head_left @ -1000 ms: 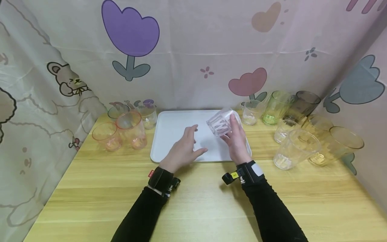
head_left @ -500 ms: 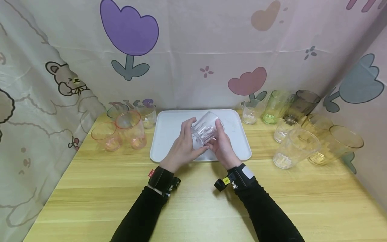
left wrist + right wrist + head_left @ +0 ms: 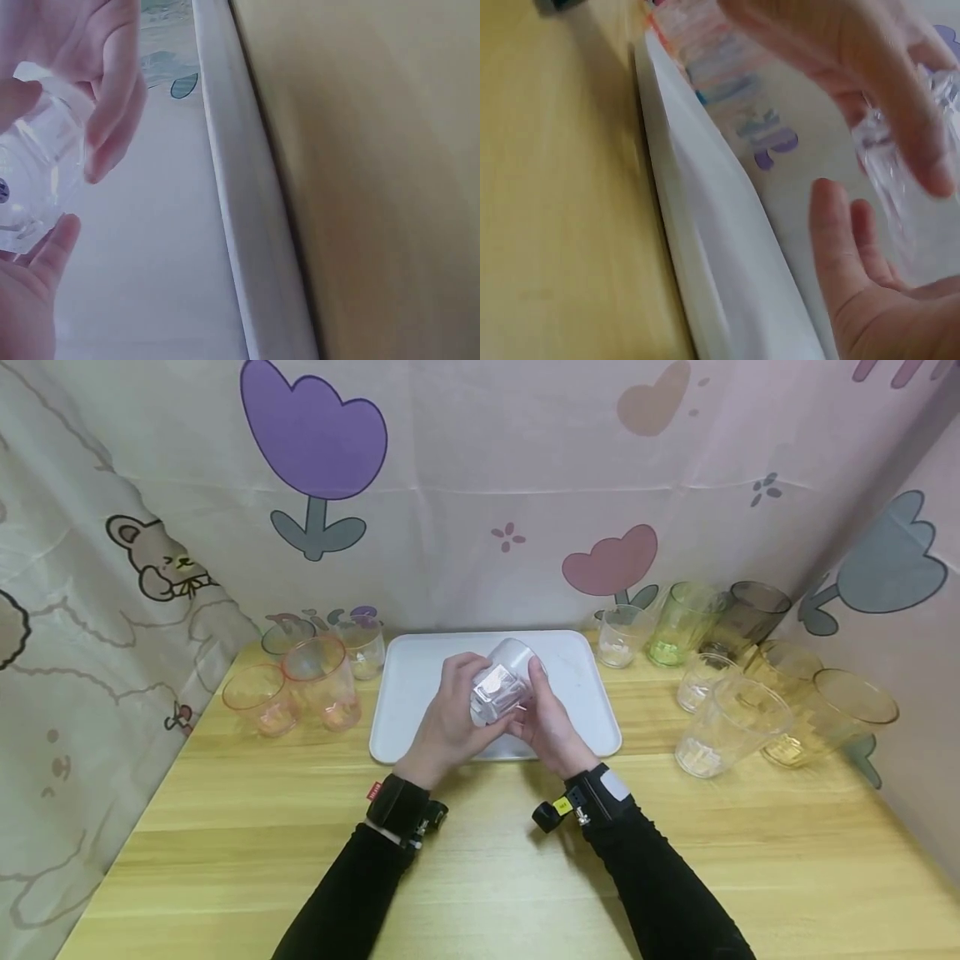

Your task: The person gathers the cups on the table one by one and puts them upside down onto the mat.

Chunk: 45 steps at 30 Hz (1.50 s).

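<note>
A clear faceted drinking glass (image 3: 501, 683) is held tilted above the white tray (image 3: 405, 693). My left hand (image 3: 448, 710) grips its lower end, fingers over the far side and thumb on the near side. From the right, my right hand (image 3: 551, 722) holds the same glass, its thumb along the side. In the left wrist view the glass (image 3: 49, 169) shows between the thumb and fingers of both hands. The right wrist view has the glass (image 3: 889, 165) partly covered by the left hand (image 3: 885, 67), while fingers of the right hand (image 3: 885, 315) stand below it.
On the left stand red-rimmed glasses (image 3: 318, 685) and clear ones (image 3: 362, 652). Several others crowd the right: a green glass (image 3: 678, 631), a dark glass (image 3: 752, 614), amber glasses (image 3: 847, 714) and a large clear glass (image 3: 731, 727). A patterned curtain (image 3: 465, 560) hangs behind the wooden table (image 3: 480, 860).
My right hand has brought the glass leftward and down to the left hand. The left hand, earlier empty with fingers spread, now grips the glass, which has turned slightly between both hands.
</note>
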### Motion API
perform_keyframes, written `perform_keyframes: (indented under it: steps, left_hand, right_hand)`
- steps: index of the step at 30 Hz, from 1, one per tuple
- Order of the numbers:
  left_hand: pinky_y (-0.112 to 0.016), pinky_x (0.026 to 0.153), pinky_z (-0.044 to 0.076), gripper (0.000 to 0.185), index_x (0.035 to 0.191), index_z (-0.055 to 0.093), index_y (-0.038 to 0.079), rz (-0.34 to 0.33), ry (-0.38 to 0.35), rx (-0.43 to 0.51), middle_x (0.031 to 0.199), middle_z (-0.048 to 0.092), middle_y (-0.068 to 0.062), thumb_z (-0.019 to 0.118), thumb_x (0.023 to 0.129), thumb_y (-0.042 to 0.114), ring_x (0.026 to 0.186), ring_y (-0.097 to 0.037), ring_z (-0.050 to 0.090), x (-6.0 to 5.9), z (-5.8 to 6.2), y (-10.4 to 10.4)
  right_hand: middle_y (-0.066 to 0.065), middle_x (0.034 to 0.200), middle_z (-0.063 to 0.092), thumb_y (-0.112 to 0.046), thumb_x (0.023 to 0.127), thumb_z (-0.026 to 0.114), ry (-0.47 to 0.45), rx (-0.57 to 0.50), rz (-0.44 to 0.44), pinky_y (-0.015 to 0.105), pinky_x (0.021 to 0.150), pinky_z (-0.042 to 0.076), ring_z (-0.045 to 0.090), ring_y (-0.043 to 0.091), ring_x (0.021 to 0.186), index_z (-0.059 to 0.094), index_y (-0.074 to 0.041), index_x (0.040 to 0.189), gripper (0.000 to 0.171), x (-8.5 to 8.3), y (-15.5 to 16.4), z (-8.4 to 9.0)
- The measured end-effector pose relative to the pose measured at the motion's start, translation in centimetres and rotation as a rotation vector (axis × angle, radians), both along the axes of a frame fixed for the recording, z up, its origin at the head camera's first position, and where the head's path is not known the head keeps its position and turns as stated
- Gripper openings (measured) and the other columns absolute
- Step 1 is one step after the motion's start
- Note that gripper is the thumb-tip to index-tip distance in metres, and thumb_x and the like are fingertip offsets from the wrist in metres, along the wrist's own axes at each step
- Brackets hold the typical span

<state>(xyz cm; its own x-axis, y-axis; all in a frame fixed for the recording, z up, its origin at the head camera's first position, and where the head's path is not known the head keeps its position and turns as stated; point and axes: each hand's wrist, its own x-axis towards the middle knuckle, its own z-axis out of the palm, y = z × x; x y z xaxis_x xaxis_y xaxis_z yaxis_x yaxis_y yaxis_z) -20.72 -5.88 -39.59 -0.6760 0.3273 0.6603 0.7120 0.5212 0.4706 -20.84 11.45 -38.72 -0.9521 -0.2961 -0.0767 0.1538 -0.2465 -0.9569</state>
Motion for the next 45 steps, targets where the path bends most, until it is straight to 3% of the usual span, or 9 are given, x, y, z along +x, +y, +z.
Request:
perform_keyframes:
  steps: [6,10,14,18,23,27,30,37,45]
  left_hand:
    - [-0.042,0.101,0.055,0.079,0.143,0.048,0.004,0.008,0.067,0.064,0.135,0.041,-0.02,0.09,0.077,0.017,0.119,-0.035,0.057,-0.6,1.0,-0.3]
    - [-0.042,0.101,0.054,0.079,0.145,0.051,0.005,0.061,0.093,0.09,0.136,0.043,-0.021,0.089,0.078,0.016,0.119,-0.032,0.057,-1.4,1.5,-0.8]
    - [-0.043,0.102,0.053,0.081,0.146,0.044,-0.001,0.137,0.065,0.141,0.136,0.047,-0.021,0.088,0.079,0.018,0.119,-0.033,0.057,-2.3,1.8,-1.1]
    - [-0.048,0.104,0.051,0.084,0.144,0.039,-0.005,0.245,0.031,0.242,0.136,0.051,-0.024,0.087,0.079,0.02,0.12,-0.037,0.056,-3.6,2.0,-1.5]
    - [-0.052,0.107,0.047,0.086,0.149,0.038,-0.002,0.389,-0.06,0.317,0.142,0.053,-0.025,0.086,0.082,0.023,0.127,-0.039,0.056,-5.7,2.6,-2.1]
    - [-0.054,0.108,0.045,0.087,0.152,0.037,0.004,0.481,-0.208,0.321,0.146,0.051,-0.022,0.085,0.084,0.028,0.132,-0.037,0.051,-7.4,2.9,-2.5]
    - [-0.053,0.106,0.045,0.086,0.154,0.036,0.005,0.543,-0.294,0.254,0.146,0.051,-0.02,0.083,0.086,0.033,0.132,-0.036,0.048,-8.6,2.7,-2.8]
    - [-0.051,0.108,0.044,0.081,0.153,0.036,0.001,0.593,-0.359,0.071,0.148,0.051,-0.023,0.078,0.092,0.034,0.134,-0.038,0.046,-10.5,2.4,-3.2]
    - [-0.051,0.114,0.04,0.076,0.153,0.032,-0.003,0.624,-0.423,-0.038,0.151,0.043,-0.028,0.073,0.097,0.026,0.139,-0.043,0.042,-11.2,1.7,-4.1]
  right_hand:
    - [0.024,0.134,0.061,-0.072,0.103,0.026,0.084,0.234,-0.041,0.043,0.092,0.059,0.069,0.025,0.104,0.041,0.002,0.153,0.09,-0.2,1.4,0.9]
    - [0.025,0.134,0.061,-0.066,0.106,0.026,0.169,0.392,-0.104,0.05,0.094,0.058,0.065,0.041,0.115,0.047,0.002,0.15,0.083,-0.7,2.6,1.5]
    - [0.021,0.135,0.063,-0.062,0.108,0.03,0.245,0.595,-0.185,0.052,0.096,0.056,0.064,0.041,0.117,0.05,-0.002,0.148,0.075,-1.4,4.2,1.7]
    - [0.021,0.134,0.063,-0.057,0.106,0.046,0.326,0.886,-0.277,0.053,0.097,0.052,0.064,0.04,0.115,0.053,-0.002,0.146,0.068,-2.1,6.2,1.7]
    - [0.027,0.134,0.061,-0.042,0.103,0.059,0.328,1.137,-0.304,0.057,0.099,0.048,0.062,0.043,0.115,0.052,0.005,0.144,0.063,-2.4,8.6,1.4]
    - [0.031,0.135,0.059,-0.035,0.101,0.062,0.28,1.246,-0.238,0.059,0.102,0.046,0.058,0.046,0.123,0.054,0.009,0.141,0.06,-2.5,10.0,0.9]
    - [0.034,0.138,0.056,-0.03,0.101,0.062,0.259,1.305,-0.185,0.061,0.104,0.044,0.055,0.048,0.126,0.054,0.011,0.14,0.058,-2.6,10.6,0.7]
    - [0.039,0.127,0.057,0.005,0.087,0.054,0.285,1.374,-0.17,0.062,0.104,0.044,0.054,0.051,0.12,0.055,0.019,0.134,0.049,-2.7,11.6,0.4]
    - [0.029,0.111,0.066,0.015,0.074,0.05,0.229,1.378,-0.117,0.054,0.088,0.052,0.059,0.04,0.098,0.067,0.011,0.113,0.042,-2.9,11.8,-0.4]
